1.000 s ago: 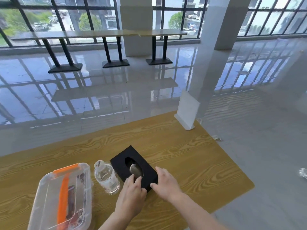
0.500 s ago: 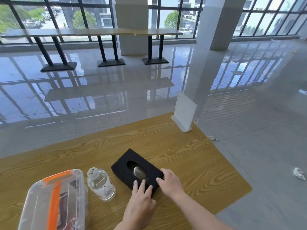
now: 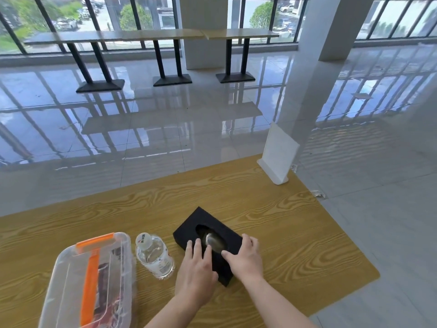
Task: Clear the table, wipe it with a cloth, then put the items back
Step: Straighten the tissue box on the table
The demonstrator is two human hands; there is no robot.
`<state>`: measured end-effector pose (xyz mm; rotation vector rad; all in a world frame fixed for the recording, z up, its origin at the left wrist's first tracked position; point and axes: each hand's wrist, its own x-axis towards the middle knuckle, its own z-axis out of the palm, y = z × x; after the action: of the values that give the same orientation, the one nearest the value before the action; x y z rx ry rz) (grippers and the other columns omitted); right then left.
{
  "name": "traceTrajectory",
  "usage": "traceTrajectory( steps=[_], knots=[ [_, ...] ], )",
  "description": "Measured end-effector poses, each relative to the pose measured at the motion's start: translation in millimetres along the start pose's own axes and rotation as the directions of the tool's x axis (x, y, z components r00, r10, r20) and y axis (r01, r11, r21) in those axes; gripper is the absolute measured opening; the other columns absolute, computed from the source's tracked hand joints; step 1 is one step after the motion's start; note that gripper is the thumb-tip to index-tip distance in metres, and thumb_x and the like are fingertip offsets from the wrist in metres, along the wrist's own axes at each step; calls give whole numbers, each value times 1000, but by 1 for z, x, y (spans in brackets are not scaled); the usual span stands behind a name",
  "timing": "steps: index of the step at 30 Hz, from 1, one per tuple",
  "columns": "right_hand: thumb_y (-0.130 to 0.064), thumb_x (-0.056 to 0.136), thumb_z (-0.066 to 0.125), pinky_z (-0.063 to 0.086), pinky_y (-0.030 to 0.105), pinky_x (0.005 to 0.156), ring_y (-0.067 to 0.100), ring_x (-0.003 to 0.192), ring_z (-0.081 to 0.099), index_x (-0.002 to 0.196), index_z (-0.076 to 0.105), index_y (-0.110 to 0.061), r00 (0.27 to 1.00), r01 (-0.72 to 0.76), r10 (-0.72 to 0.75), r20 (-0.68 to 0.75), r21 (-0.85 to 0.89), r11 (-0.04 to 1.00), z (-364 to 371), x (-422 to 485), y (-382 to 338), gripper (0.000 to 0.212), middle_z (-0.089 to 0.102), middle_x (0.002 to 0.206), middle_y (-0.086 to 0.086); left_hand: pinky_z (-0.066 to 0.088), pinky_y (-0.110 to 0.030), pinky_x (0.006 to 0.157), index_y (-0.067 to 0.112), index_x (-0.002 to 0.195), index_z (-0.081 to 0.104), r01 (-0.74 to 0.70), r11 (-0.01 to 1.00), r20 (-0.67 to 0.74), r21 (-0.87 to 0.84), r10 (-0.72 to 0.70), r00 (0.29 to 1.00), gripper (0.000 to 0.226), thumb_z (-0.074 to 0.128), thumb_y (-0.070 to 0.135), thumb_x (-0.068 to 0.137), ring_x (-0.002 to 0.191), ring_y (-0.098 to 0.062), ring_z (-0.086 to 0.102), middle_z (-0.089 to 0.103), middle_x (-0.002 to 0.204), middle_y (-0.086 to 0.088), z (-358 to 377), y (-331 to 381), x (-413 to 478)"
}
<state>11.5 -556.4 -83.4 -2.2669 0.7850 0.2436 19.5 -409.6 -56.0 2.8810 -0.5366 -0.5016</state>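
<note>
At the table's (image 3: pixel 295 233) near left corner sits a clear lidded storage box (image 3: pixel 71 280) with an orange handle. Just right of it stands a small water bottle (image 3: pixel 155 256), upright and capped. Next comes my left hand (image 3: pixel 196 273), laid flat with straight fingers on top of the black tissue box (image 3: pixel 189 229), fingertips at the oval opening. Something grey and shiny shows in that opening; I cannot make out what. The box lies askew near the front edge. My right hand (image 3: pixel 246 256) grasps its right side, thumb on top, fingers curled over the edge. Well beyond, at the far right corner, stands a white sign holder (image 3: pixel 279 157).
</note>
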Motion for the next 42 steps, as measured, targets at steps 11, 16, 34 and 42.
traceTrajectory(
  steps=[11,16,34,42],
  knots=[
    [-33,89,70,42,35,103,25,131,47,151,30,-15,998,64,-65,-1,-71,995,-63,44,4,76,34,151,8,15,-37,123,17,154,30,-147,987,-13,-57,146,989,69,43,29,87,147,-24,12,20,164,-7,4,-1,11],
    [-60,90,58,43,38,102,29,137,43,158,4,-20,998,29,-22,59,-116,993,-47,33,13,96,28,158,10,18,-42,122,18,159,13,200,914,-22,-353,-222,975,75,49,33,95,153,-28,4,7,166,-11,-11,-7,31],
    [-57,89,58,47,38,100,24,124,55,148,33,-17,999,-39,41,33,-50,998,-69,49,46,75,55,139,3,40,-28,89,15,141,46,246,681,85,-690,-261,962,44,53,26,100,107,-14,53,60,125,3,-9,14,36],
    [-55,88,63,51,35,90,22,113,60,137,41,-19,992,-124,122,-27,-65,990,-60,48,37,64,62,127,0,44,-32,82,30,130,48,215,650,76,-729,-235,969,36,54,24,95,98,-14,58,62,109,10,-11,7,51]
  ],
)
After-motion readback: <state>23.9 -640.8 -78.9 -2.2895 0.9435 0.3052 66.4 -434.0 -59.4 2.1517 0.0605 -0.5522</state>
